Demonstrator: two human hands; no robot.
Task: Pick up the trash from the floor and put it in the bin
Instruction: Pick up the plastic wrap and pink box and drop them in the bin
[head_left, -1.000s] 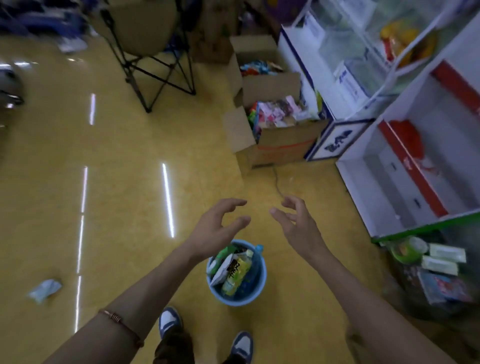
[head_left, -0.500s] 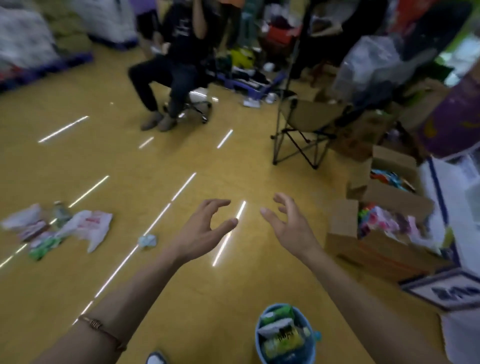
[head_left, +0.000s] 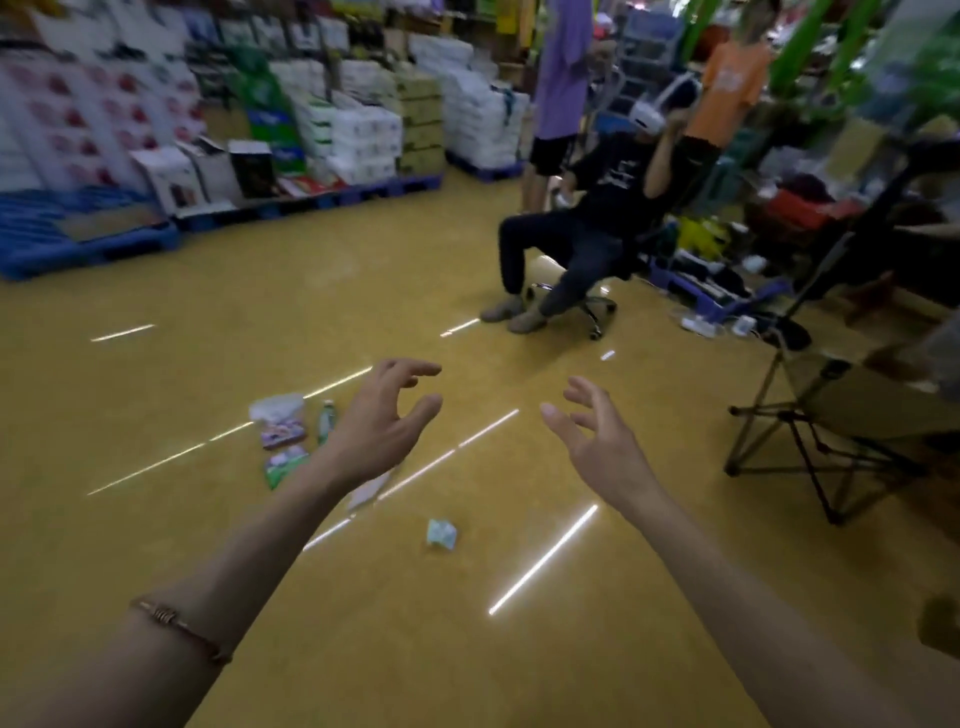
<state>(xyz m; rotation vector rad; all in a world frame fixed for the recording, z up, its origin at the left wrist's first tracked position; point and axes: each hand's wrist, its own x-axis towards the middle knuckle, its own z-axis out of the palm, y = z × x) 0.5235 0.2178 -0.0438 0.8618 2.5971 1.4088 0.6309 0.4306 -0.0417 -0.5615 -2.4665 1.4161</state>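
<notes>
left hand (head_left: 379, 431) and right hand (head_left: 597, 447) both empty, fingers loosely spread. crumpled wrapper (head_left: 441, 532) on floor (head_left: 156, 519) just ahead, trash pile (head_left: 283, 431) further left. view swung off the bin, now out of frame, so probably starting next pickup.

A person (head_left: 602, 208) sits at one o'clock. A folding chair (head_left: 857, 400) stands at three o'clock. Stacked boxes (head_left: 363, 135) on blue pallets (head_left: 88, 244) fill eleven o'clock.

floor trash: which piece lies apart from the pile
The small crumpled pale wrapper, alone and nearest the camera; the green bottle and packets cluster together beyond the left hand.
</notes>
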